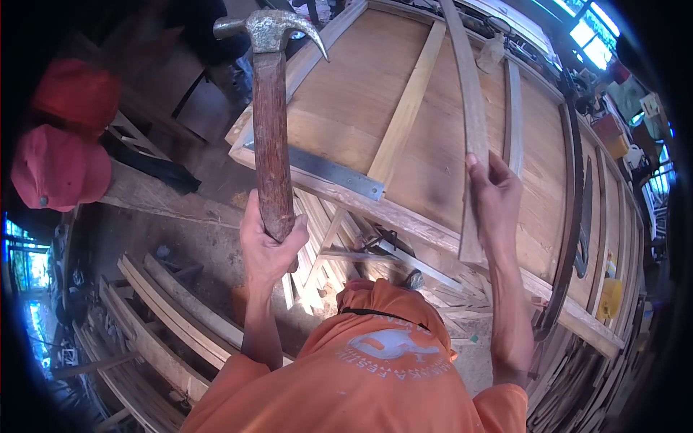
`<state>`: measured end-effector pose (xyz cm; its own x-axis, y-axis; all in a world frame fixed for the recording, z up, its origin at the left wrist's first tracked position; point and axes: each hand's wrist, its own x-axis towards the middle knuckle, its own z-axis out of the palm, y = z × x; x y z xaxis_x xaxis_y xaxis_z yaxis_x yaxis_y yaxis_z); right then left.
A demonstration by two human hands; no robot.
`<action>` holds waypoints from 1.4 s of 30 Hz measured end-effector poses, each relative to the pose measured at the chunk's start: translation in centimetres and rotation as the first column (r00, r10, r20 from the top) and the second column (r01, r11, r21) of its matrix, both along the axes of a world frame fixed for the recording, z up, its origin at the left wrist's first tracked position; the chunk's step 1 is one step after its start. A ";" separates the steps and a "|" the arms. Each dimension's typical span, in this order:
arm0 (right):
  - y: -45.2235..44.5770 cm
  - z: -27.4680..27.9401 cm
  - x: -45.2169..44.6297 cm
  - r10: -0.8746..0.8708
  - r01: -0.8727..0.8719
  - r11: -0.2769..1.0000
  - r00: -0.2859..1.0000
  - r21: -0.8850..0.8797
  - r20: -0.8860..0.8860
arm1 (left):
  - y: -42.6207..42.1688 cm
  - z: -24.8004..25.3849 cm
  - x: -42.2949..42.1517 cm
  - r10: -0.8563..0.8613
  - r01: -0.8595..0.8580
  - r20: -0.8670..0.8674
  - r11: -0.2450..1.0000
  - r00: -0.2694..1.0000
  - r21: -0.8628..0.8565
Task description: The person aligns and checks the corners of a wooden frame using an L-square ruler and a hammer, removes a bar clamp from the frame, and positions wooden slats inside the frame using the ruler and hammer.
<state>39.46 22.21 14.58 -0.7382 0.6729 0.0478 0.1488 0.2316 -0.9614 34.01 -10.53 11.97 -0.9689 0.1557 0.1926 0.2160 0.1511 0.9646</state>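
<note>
The right hand (498, 196), reaching forward, is partly closed, gripping a long wooden strip (466, 86) between thumb and curled fingers; the strip extends over the framed wooden panel (346, 94) from its near edge. The left hand (266, 245), wrapped tight, holds a claw hammer (270, 123) upright near the near-left corner.

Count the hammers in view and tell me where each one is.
1: the hammer is held in the left hand. Others may be hidden.
</note>
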 end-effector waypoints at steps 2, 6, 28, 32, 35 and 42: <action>-1.8 -0.8 -1.9 0.032 -0.038 0.993 0.998 -0.109 -0.054 | -0.8 -0.4 -0.4 0.017 -0.018 0.019 0.999 1.000 0.037; -1.3 -3.0 -3.8 0.048 -0.052 0.998 0.995 -0.041 -0.084 | -1.5 0.9 -3.0 -0.022 0.021 0.073 1.000 0.997 0.012; 6.0 -0.1 8.3 -0.096 0.133 0.975 0.974 0.176 -0.203 | 21.6 2.0 1.1 -0.653 0.643 0.235 0.500 0.720 -0.580; 6.1 3.5 8.9 0.030 -0.031 0.994 0.999 0.101 0.009 | 22.8 3.3 -2.6 -0.664 0.657 0.162 0.615 0.730 -0.436; 6.2 2.9 8.7 -0.010 0.010 0.999 1.000 -0.045 -0.005 | 25.0 5.8 -7.4 -0.693 0.718 0.195 0.643 0.694 -0.268; 13.0 7.3 3.7 -0.015 0.010 0.998 0.997 -0.059 -0.081 | 41.8 8.1 -33.1 -0.598 0.228 -0.128 0.482 0.791 -0.846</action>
